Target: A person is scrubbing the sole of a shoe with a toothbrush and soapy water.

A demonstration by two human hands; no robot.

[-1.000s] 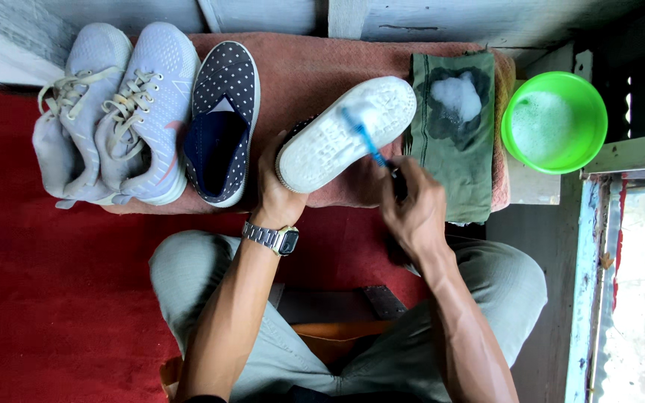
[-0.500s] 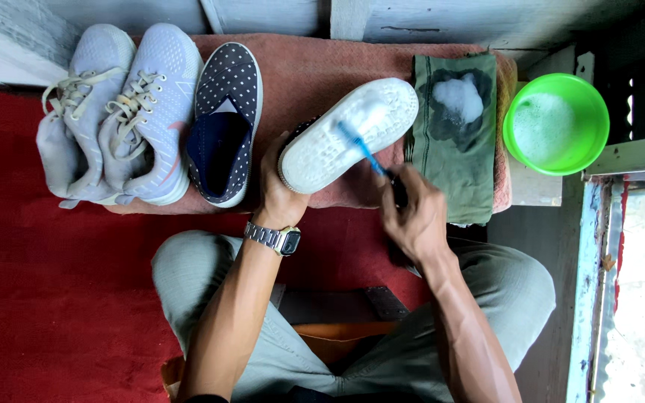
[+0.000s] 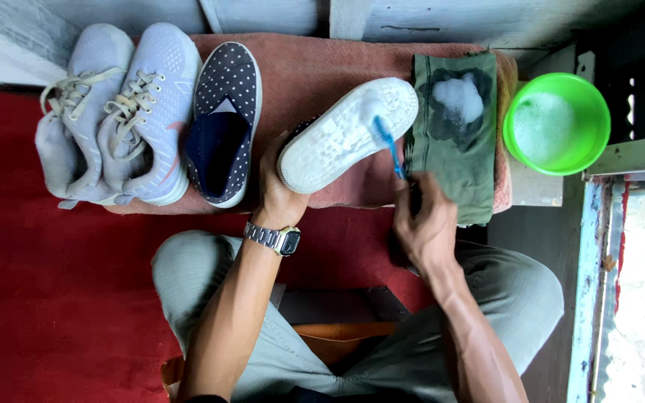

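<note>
**Brush on the upturned sole**

I look down on a red carpet (image 3: 54, 298) with a pinkish mat (image 3: 315, 71) laid along its far edge, and the mat carries everything. At the mat's far-left end lies a pair of grey sneakers (image 3: 113, 112), laces up. Just beside them is a navy dotted slip-on (image 3: 225, 119), opening up. At the right end a green cloth (image 3: 453, 142) is spread, with a blob of foam on it, and past the mat's right edge stands a green bowl (image 3: 556, 123) of suds.

My left hand (image 3: 278, 198) is closed around the heel end of the shoe (image 3: 349, 134), holding it sole up over the middle of the mat, near its front edge. My right hand (image 3: 427, 224) is curled shut around the handle of a blue brush (image 3: 386, 142); the bristles touch the sole near the toe.

I judge the step to be scrubbing the sole. The next stroke calls for a firm left grip while the brush works along the tread toward the heel.
</note>
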